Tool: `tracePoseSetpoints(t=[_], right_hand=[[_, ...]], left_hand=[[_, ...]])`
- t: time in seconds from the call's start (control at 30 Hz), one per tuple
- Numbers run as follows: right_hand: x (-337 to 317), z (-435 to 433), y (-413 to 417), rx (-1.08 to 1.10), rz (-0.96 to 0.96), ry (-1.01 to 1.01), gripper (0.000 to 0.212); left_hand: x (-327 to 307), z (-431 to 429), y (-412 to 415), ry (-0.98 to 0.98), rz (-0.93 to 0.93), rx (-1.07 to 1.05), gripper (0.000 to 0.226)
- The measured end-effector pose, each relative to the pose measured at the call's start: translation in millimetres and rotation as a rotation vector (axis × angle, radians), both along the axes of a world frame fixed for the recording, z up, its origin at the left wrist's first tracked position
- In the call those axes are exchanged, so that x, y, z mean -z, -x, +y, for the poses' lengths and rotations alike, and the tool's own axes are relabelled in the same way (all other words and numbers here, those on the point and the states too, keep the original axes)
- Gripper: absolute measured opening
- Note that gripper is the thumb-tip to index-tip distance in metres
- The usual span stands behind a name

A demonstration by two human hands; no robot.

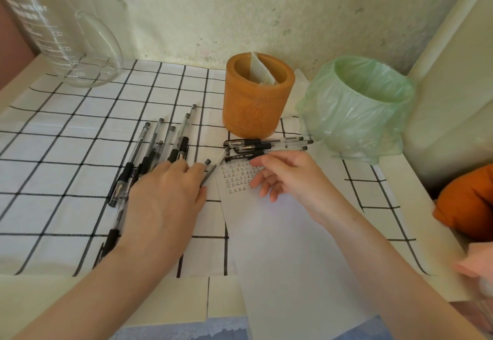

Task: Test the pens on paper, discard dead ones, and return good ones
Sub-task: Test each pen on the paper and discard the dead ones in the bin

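Observation:
A pile of several clear pens with black grips (154, 147) lies on the checked cloth left of centre. My left hand (165, 198) rests over the pile's near end and pinches one pen (216, 163) between forefinger and thumb, at the paper's top left corner. My right hand (285, 179) hovers over the white paper (280, 233) with its fingers loosely bent and holds nothing. Its fingertips are beside the rows of test marks (236, 178). A second group of pens (266, 143) lies in front of the orange pen holder (256, 99). The green-bagged bin (360, 107) stands to the right.
A glass jug (66, 33) stands at the back left on the checked cloth (66, 131). A folded slip of paper sits inside the holder. An orange cushion-like object (469, 201) and something pink (477, 267) lie beyond the table's right edge. The wall is close behind.

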State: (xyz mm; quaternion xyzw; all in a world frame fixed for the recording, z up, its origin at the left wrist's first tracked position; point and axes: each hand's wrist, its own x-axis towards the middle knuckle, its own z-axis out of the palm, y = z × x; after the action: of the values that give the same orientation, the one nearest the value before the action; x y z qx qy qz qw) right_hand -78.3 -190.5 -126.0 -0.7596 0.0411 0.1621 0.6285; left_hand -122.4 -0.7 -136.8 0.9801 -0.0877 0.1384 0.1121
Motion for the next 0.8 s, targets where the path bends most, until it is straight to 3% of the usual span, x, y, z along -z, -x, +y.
tracePoseSetpoints(t=[0.1,0.3,0.4,0.57,0.67,0.8], right_hand=[[-1,1,2,-0.018,-0.002,-0.035,0.024],[-8,10,10,-0.164,-0.018,-0.128,0.034],[-11,13,13,-0.181,-0.098,-0.158,0.025],[-13,8,14,-0.096,-0.132,-0.227,0.023],[-12,8,15,-0.095,-0.143,-0.238,0.02],[-13,8,17,-0.096,-0.148,-0.264,0.025]], left_hand=[[-5,-1,2,0.107,0.026,-0.018,0.03],[-24,-8,10,0.234,-0.064,0.173,0.012],[-18,-13,13,0.364,0.057,0.237,0.024],[-17,-21,14,0.72,0.338,0.166,0.009],[-19,-23,16,0.773,0.441,0.151,0.01],[-16,-25,17,0.767,0.435,0.179,0.015]])
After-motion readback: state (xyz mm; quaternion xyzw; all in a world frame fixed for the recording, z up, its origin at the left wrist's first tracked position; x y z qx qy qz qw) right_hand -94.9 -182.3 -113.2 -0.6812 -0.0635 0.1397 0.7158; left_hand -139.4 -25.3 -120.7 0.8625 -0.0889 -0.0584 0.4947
